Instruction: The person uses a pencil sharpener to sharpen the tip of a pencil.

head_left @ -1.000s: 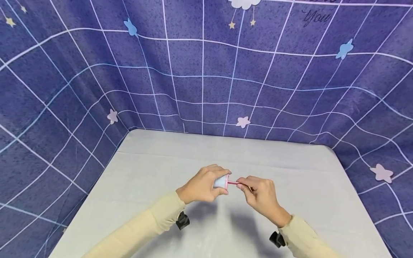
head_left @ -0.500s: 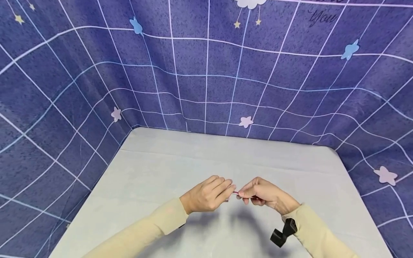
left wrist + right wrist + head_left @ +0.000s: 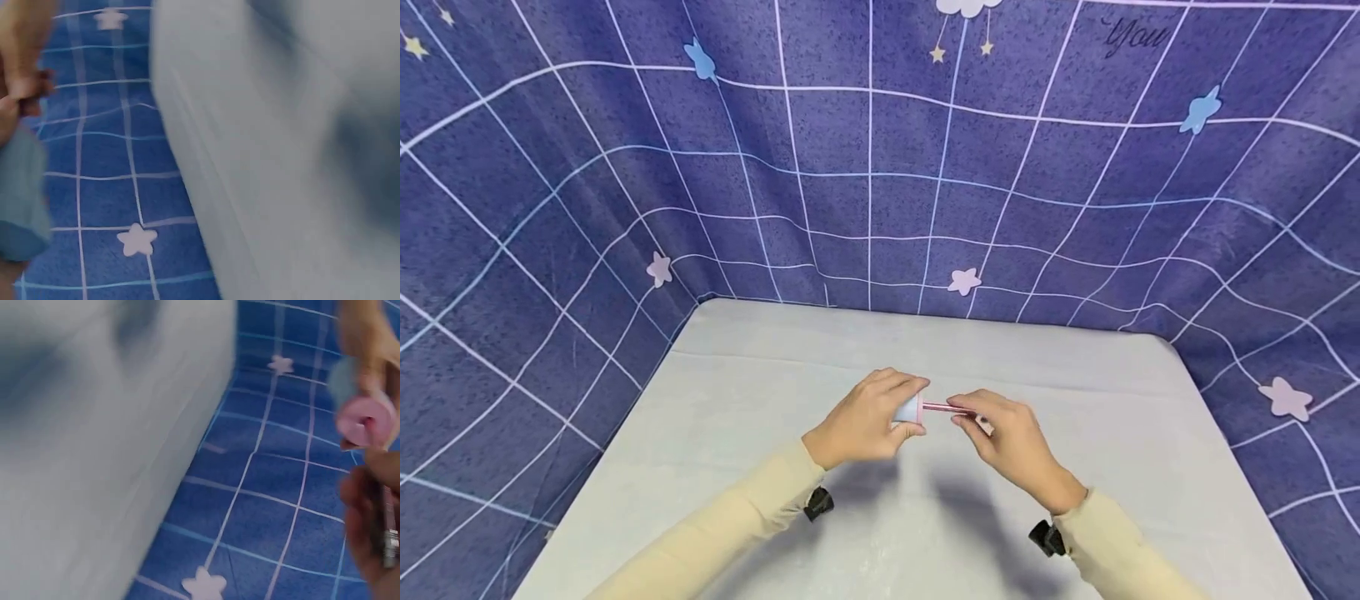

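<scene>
Over the white table, my left hand (image 3: 857,425) holds a light blue pencil sharpener (image 3: 907,410), fingers on its far side and thumb nearest me. Its pink end (image 3: 355,429), with a round hole in the middle, faces right. A slim reddish pencil (image 3: 938,407) runs into that hole, lying nearly level. My right hand (image 3: 1013,437) pinches the pencil between thumb and fingers, a short way from the sharpener. In the right wrist view, a silvery metal band (image 3: 391,540) shows near the pencil's back end. The blue body (image 3: 22,187) partly fills the left edge of the left wrist view.
The white-covered table (image 3: 775,350) spreads below both hands, with their shadows on it. A dark blue curtain (image 3: 842,200) with grid lines and stars rises behind and beside it. Black wrist cameras (image 3: 818,504) hang under both sleeves.
Half a second ago the left hand was rolled over the sharpener and the right was turned the other way. Both have rolled back and risen slightly, exposing sharpener and pencil again.
</scene>
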Motion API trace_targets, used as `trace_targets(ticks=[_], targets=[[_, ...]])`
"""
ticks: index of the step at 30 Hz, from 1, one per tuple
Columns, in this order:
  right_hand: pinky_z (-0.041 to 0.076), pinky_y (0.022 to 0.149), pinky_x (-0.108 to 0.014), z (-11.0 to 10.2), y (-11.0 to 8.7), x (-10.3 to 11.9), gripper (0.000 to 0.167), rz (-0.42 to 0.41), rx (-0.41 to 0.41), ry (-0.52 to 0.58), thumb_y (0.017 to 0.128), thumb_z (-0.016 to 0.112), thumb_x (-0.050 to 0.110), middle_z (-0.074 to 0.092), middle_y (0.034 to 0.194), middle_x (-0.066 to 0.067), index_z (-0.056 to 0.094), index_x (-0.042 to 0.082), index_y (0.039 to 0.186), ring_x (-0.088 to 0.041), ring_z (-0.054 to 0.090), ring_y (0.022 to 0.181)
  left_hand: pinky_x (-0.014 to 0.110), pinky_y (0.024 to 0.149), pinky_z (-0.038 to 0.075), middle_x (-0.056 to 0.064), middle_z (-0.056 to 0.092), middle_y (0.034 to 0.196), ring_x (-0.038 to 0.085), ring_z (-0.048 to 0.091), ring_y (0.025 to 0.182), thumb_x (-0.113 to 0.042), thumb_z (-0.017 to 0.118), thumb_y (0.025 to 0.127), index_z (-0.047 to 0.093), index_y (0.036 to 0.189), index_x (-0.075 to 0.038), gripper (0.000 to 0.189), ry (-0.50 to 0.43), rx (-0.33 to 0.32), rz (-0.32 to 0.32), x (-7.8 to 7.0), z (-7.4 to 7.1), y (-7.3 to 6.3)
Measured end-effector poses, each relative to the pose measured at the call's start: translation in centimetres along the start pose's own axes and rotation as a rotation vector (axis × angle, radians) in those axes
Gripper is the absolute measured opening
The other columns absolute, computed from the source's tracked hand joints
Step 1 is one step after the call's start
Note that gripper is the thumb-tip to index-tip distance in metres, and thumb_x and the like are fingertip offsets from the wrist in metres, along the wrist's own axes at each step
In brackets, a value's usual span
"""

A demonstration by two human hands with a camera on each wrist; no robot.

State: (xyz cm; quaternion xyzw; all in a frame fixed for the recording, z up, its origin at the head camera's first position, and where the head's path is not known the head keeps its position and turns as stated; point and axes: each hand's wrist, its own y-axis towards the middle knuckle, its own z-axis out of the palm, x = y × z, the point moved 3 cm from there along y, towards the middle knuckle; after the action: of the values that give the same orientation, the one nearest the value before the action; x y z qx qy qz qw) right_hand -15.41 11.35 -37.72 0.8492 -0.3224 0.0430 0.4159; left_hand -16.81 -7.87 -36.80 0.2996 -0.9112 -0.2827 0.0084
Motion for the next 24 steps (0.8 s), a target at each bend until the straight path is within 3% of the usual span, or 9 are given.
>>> trace_targets(ticks=[3, 6, 10, 13, 16, 19, 22, 24], targets=[[0.052, 0.058, -0.026, -0.1, 0.0, 0.5, 0.017, -0.243, -0.141, -0.201, 0.094, 0.059, 0.015, 0.071, 0.082, -0.003, 0.072, 0.004, 0.095, -0.014, 0.066, 0.067, 0.028, 0.082, 0.052, 0.008, 0.069, 0.109, 0.015, 0.063, 0.091, -0.025, 0.077, 0.078, 0.063, 0.120, -0.002, 0.050, -0.244, 0.146, -0.182, 0.5, -0.3, 0.6], [0.052, 0.058, -0.028, -0.2, 0.1, 1.0, 0.025, -0.423, -0.275, -0.359, 0.098, 0.053, 0.017, 0.071, 0.081, -0.003, 0.073, 0.004, 0.091, -0.017, 0.066, 0.066, 0.023, 0.074, 0.050, 0.006, 0.069, 0.106, 0.011, 0.060, 0.082, -0.022, 0.075, 0.081, 0.064, 0.120, -0.004, 0.045, -0.421, 0.257, -0.287, 1.0, -0.7, 1.0], [0.052, 0.059, -0.028, -0.3, 0.5, 1.5, 0.020, -0.563, -0.415, -0.478, 0.094, 0.058, 0.013, 0.072, 0.078, -0.002, 0.074, 0.004, 0.086, -0.018, 0.066, 0.066, 0.023, 0.080, 0.050, 0.006, 0.071, 0.103, 0.008, 0.060, 0.084, -0.019, 0.074, 0.083, 0.067, 0.115, -0.003, 0.037, -0.579, 0.315, -0.288, 1.4, -1.2, 1.3], [0.049, 0.053, -0.024, -0.3, 0.5, 1.7, 0.021, -0.598, -0.445, -0.484, 0.094, 0.058, 0.013, 0.070, 0.074, -0.001, 0.074, 0.004, 0.083, -0.016, 0.063, 0.060, 0.022, 0.081, 0.050, 0.006, 0.071, 0.099, 0.006, 0.060, 0.084, -0.018, 0.074, 0.083, 0.068, 0.111, -0.003, 0.033, -0.629, 0.325, -0.270, 1.3, -1.2, 1.4], [0.040, 0.044, -0.020, -0.3, 0.5, 1.8, 0.026, -0.580, -0.429, -0.455, 0.096, 0.054, 0.012, 0.066, 0.069, 0.000, 0.072, 0.004, 0.080, -0.012, 0.056, 0.051, 0.021, 0.073, 0.050, 0.005, 0.070, 0.095, 0.006, 0.059, 0.078, -0.017, 0.074, 0.082, 0.068, 0.112, -0.003, 0.034, -0.590, 0.308, -0.270, 0.8, -1.1, 1.4], [0.035, 0.039, -0.019, -0.2, 0.4, 2.0, 0.029, -0.498, -0.385, -0.405, 0.097, 0.051, 0.013, 0.062, 0.065, 0.001, 0.070, 0.005, 0.078, -0.010, 0.051, 0.046, 0.023, 0.072, 0.051, 0.006, 0.070, 0.098, 0.009, 0.059, 0.079, -0.017, 0.076, 0.079, 0.065, 0.115, -0.002, 0.039, -0.462, 0.253, -0.224, 0.1, -0.9, 1.0], [0.033, 0.037, -0.017, -0.1, 0.5, 2.1, 0.026, -0.327, -0.271, -0.309, 0.095, 0.055, 0.017, 0.060, 0.061, 0.004, 0.070, 0.009, 0.076, -0.005, 0.046, 0.043, 0.029, 0.084, 0.052, 0.008, 0.069, 0.105, 0.015, 0.063, 0.091, -0.022, 0.077, 0.078, 0.063, 0.117, -0.001, 0.046, -0.279, 0.170, -0.119, -0.5, -0.8, 0.5], [0.032, 0.038, -0.015, -0.2, 0.6, 1.9, 0.019, -0.154, -0.155, -0.190, 0.090, 0.063, 0.017, 0.061, 0.060, 0.007, 0.073, 0.010, 0.076, -0.001, 0.042, 0.043, 0.032, 0.091, 0.050, 0.008, 0.068, 0.108, 0.019, 0.062, 0.098, -0.026, 0.077, 0.077, 0.062, 0.117, 0.000, 0.050, -0.143, 0.107, -0.025, -0.9, -0.8, 0.2]])
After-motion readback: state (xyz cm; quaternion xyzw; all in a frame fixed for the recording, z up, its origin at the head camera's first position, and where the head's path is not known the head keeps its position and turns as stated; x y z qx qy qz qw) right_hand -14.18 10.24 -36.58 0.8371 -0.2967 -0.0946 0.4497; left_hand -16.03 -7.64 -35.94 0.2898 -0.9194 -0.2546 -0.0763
